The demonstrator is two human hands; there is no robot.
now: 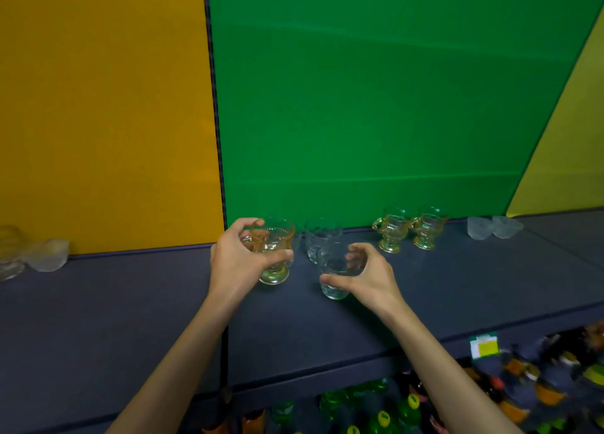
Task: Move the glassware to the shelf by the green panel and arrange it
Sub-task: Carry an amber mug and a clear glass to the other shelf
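My left hand (237, 257) grips an amber footed glass cup (274, 247), its foot resting on or just above the dark blue shelf (474, 289) in front of the green panel (376, 106). My right hand (366, 271) curls around a small clear tumbler (333, 278) standing on the shelf; thumb and fingers touch its sides. Just behind it stands another clear patterned glass (322, 235). Two more amber footed cups (392, 234) (428, 227) stand side by side further right, close to the panel.
Frosted glass bowls (493, 227) sit at the shelf's far right, and more clear glassware (36, 253) at the far left by the orange panel (98, 106). Below the shelf edge, a lower level holds green and orange bottles (408, 407).
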